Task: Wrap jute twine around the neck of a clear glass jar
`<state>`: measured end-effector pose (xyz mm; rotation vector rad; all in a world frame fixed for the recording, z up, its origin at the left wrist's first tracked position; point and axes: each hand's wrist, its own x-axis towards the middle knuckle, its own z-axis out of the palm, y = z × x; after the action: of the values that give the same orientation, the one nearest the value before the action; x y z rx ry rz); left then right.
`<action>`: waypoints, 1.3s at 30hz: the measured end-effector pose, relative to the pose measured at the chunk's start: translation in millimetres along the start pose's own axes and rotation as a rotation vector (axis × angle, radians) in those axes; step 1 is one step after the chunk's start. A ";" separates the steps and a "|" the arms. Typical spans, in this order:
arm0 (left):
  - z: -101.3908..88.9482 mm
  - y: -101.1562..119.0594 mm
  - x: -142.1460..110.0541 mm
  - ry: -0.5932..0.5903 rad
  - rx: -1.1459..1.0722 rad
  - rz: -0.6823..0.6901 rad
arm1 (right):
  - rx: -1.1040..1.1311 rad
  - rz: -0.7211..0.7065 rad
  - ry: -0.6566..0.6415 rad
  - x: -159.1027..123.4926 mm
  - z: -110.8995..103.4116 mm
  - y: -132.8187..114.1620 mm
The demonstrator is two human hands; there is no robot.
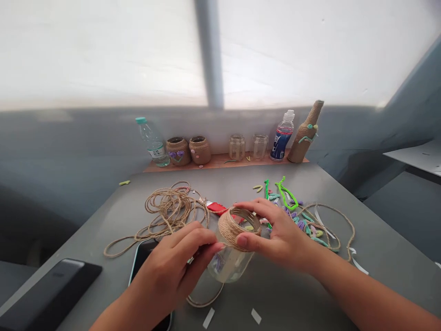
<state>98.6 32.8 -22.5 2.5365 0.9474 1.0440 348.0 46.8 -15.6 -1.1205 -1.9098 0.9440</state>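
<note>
A glass jar (pixel 230 266) tilts toward me over the table, its neck wound with jute twine (pixel 229 228) and its lower part bare. My right hand (pixel 275 230) grips the wrapped neck, thumb on the near side and fingers over the far rim. Against the jar's left side, my left hand (pixel 188 255) pinches the strand of twine where it meets the wrapping. A loose pile of the same twine (pixel 168 209) lies behind my left hand. Behind the jar is a red object (pixel 217 208), partly hidden.
Fuzzy pipe-cleaner pieces (pixel 301 223) and a green loop (pixel 289 202) lie to the right. A phone (pixel 141 257) and a black slab (pixel 51 289) are at left. Along the back stand wrapped jars (pixel 200 151), bare jars (pixel 237 148), a water bottle (pixel 155 145), a blue-labelled bottle (pixel 282 138) and a wrapped bottle (pixel 303 140).
</note>
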 end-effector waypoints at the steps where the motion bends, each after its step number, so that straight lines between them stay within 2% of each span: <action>1: 0.7 -0.2 0.1 -0.010 -0.005 -0.007 | -0.007 -0.019 -0.001 -0.4 -0.8 -0.3; 5: 2.5 -0.3 0.9 -0.055 -0.043 -0.069 | -0.049 -0.097 -0.064 -3.8 -6.1 -1.9; 9: 2.8 -0.2 1.0 -0.061 -0.053 -0.109 | -0.094 -0.112 -0.111 -6.0 -9.4 -0.8; 18: 1.1 -3.3 2.0 -0.100 -0.077 -0.175 | -0.117 -0.144 -0.113 -5.8 -8.1 0.2; 25: 0.1 -4.0 3.2 -0.134 -0.158 -0.233 | -0.032 -0.152 -0.088 -3.0 -8.3 -0.2; 31: 0.3 -6.1 3.5 -0.142 -0.196 -0.234 | 0.017 -0.156 -0.124 -3.6 -8.8 1.8; 39: 0.2 -3.2 5.9 -0.150 -0.213 -0.235 | 0.042 -0.140 -0.106 -4.7 -7.4 0.5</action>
<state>100.3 39.1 -20.8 2.2318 1.0042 0.8264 356.2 44.4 -13.6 -0.9160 -2.0157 0.9774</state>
